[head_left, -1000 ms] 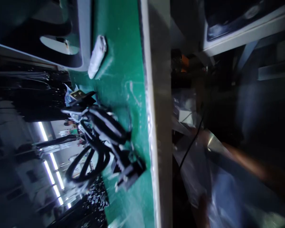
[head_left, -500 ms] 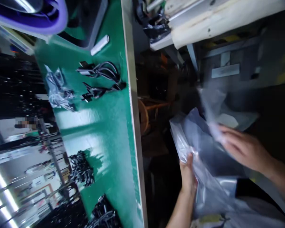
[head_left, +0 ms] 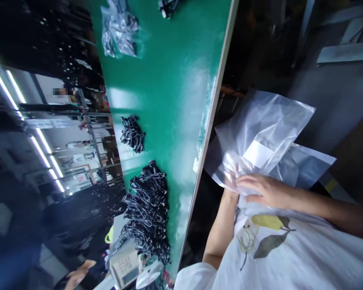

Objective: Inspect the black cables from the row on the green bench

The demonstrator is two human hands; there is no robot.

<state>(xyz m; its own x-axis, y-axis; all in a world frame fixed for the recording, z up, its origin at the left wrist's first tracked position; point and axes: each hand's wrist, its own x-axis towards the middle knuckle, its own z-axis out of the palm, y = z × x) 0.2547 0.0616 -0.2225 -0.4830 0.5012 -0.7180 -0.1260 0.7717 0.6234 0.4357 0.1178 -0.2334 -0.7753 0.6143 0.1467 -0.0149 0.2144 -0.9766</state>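
Note:
Clear plastic bags with a white label are gathered in front of the white shirt, right of the green table. My left hand is wrapped round their bunched lower part, its fingers partly covered by the plastic. Across the same bunched plastic lies my right hand, fingers together and pressing on the bags close to my left hand. Another part of the bags spreads out to the right above my right forearm.
Black cables lie in a large heap and a smaller bundle. A bag of parts is at the table's far end. A beige device stands lower left, near another person's hand.
The view has swung toward the lower table. My right hand, raised and apart before, has come down beside my left hand on the plastic, and the bags are now spread with the label showing.

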